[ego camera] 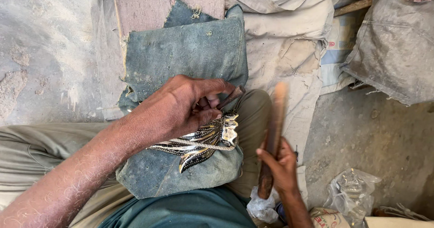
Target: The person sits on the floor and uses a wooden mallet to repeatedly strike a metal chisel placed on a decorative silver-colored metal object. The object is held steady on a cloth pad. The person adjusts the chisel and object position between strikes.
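Plainly, the danger sits in the knuckles: the left hand [181,108] is closed around a short rusty punch [231,97], its tip set on the shiny embossed metal piece [203,142], while the right hand [282,164] is wrapped tight on a wooden stick [272,137] that is blurred with motion. A stroke landing off the punch's head would likely catch the left fingers, or skid the tip across the silver ridges and scar them.

The metal piece lies on a worn blue-green pad [185,56] near its lower right edge, across the person's lap, with a thin cord [203,145] crossing it (what the cord is fastened to, I cannot make out). If that pad shifts on the knee, I judge the piece would slide under the blow.

The punch's working tip is hidden behind the left fingers, the stick's upper end is too smeared to tell its shape, and a crumpled clear bag [352,194] at the lower right holds something indistinct.
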